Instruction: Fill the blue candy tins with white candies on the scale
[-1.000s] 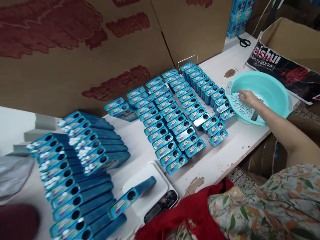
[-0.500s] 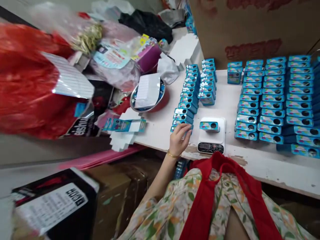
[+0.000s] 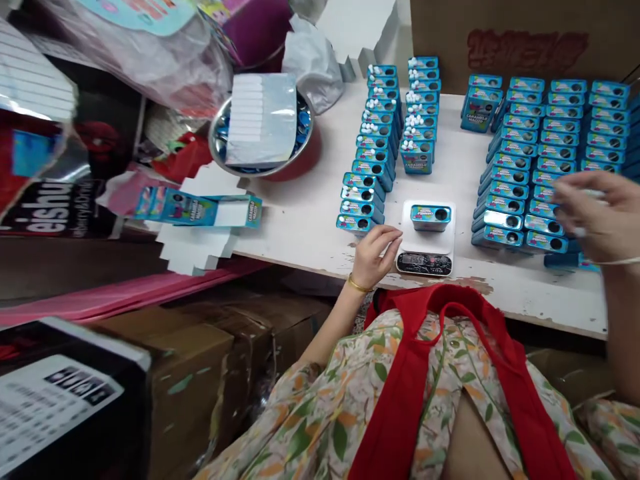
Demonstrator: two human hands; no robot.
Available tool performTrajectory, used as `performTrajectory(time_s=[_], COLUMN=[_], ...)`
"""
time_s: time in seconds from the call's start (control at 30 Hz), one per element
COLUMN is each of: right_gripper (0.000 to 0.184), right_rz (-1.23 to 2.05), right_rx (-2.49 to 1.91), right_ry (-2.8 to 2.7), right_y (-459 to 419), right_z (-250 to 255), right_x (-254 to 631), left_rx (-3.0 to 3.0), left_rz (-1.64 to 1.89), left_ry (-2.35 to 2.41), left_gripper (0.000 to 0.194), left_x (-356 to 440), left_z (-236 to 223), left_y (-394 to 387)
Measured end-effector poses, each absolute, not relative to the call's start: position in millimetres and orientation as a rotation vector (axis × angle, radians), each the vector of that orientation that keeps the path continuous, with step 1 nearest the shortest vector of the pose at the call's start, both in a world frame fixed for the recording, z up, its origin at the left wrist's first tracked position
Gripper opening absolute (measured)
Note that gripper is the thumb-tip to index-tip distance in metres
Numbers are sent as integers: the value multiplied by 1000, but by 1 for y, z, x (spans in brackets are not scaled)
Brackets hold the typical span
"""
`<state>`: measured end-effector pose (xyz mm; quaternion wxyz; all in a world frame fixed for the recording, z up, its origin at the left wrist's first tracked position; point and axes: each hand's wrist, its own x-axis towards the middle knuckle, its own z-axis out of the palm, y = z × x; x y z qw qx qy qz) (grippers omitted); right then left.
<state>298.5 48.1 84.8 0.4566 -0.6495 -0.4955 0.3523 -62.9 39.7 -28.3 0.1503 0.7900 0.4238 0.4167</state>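
Observation:
My left hand (image 3: 373,257) rests on the white table's (image 3: 310,227) front edge with its fingers loosely bent and nothing in it. It lies between the nearest blue tin of a row (image 3: 355,223) and a small white scale (image 3: 426,253). One blue tin (image 3: 431,217) with a round hole in its lid sits on the scale. My right hand (image 3: 595,217) hovers, blurred, over the rows of blue tins (image 3: 540,153) at the right. Its fingers are cupped together around a few small white pieces.
Two more rows of tins (image 3: 400,113) topped with white pieces run toward the back. A metal bowl (image 3: 265,133) with a white sheet over it stands at the left, beside flat blue cartons (image 3: 195,208), plastic bags and cardboard boxes (image 3: 190,373).
My view swung from the teal basin to the left end of the table. My right hand left the basin and came over the tins. My left hand settled beside the scale.

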Motion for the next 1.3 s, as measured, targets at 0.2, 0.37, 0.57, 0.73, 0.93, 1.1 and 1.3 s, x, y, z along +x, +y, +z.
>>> performTrajectory(time_s=[0.2, 0.37, 0.57, 0.73, 0.93, 1.1, 1.3], right_gripper=[12, 16, 17, 12, 24, 28, 27], right_rz=[826, 702, 683, 805, 1395, 1745, 1814], right_rx=[-1320, -1297, -1191, -1194, -1379, -1311, -1329], right_ry=[-1907, -2207, -2280, -2200, -1244, -696, -550], right_y=[89, 98, 98, 99, 95, 52, -10], right_z=[52, 29, 24, 29, 46, 35, -6], right_x=[183, 181, 185, 180, 199, 209, 208], left_rx=[2205, 2166, 2093, 2078, 2044, 2003, 1989], left_rz=[1172, 1191, 1171, 1163, 1147, 1162, 1100], left_ry=[1232, 1253, 1245, 1231, 1274, 1314, 1402], left_gripper=[16, 16, 16, 16, 17, 19, 26], left_x=[-68, -75, -72, -69, -66, -63, -63], left_z=[-39, -49, -54, -58, -62, -67, -67], left_y=[27, 19, 18, 20, 22, 21, 22])
